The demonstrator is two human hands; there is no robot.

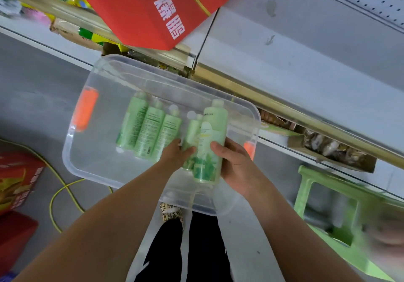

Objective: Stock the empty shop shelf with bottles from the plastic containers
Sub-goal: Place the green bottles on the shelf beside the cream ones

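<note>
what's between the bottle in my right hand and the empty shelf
Nothing visible blocks it. The bottle in the right hand only has to clear the container rim and the gold rail fronting the shelf.

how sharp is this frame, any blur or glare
Head view: motion blur smears the green plastic stool at lower right; label print on the green plastic bottles in the clear plastic tub is soft, unreadable; light is even, no harsh glare.

Right grip (pixel 234 163) curls round tall bottle (pixel 213 133); left grip (pixel 175 156) holds smaller bottle (pixel 192 131)
</note>
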